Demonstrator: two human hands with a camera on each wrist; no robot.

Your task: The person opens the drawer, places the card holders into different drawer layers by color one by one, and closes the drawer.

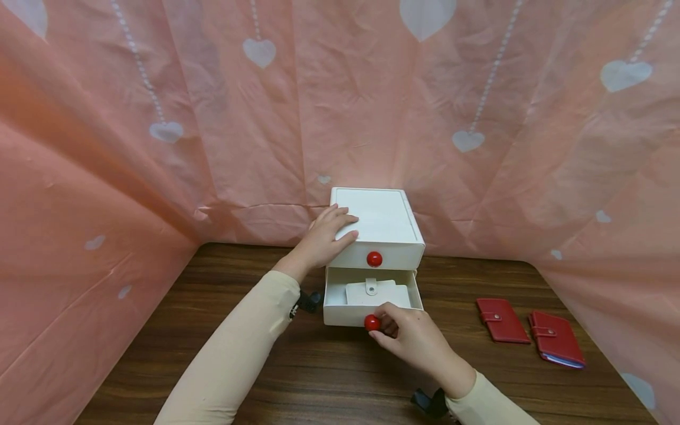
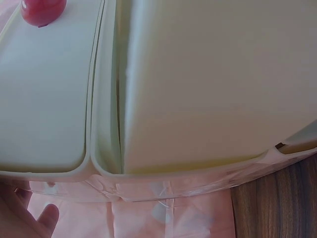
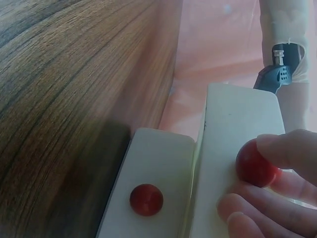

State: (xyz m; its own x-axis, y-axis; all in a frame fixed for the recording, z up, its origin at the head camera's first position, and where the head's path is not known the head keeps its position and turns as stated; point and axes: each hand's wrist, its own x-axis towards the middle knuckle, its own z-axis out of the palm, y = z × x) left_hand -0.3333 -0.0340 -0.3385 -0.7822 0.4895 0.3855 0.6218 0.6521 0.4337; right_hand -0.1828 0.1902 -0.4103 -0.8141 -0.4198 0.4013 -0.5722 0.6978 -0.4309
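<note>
A small white two-drawer box (image 1: 378, 221) stands at the back of the wooden table. Its lower drawer (image 1: 340, 310) is pulled out, and a white snap wallet (image 1: 376, 291) lies inside it. My right hand (image 1: 409, 336) pinches the lower drawer's red knob (image 1: 372, 322) (image 3: 256, 164) between thumb and fingers. My left hand (image 1: 326, 235) rests flat on the box's top left edge, fingers straight. The upper drawer is closed, its own red knob (image 1: 374, 258) (image 3: 146, 199) free. The left wrist view is filled by the box's white side (image 2: 208, 84).
Two red snap wallets (image 1: 502, 320) (image 1: 555, 339) lie side by side on the table (image 1: 265, 366) to the right of the box. A pink cloth with white hearts (image 1: 212, 118) hangs behind and along both sides.
</note>
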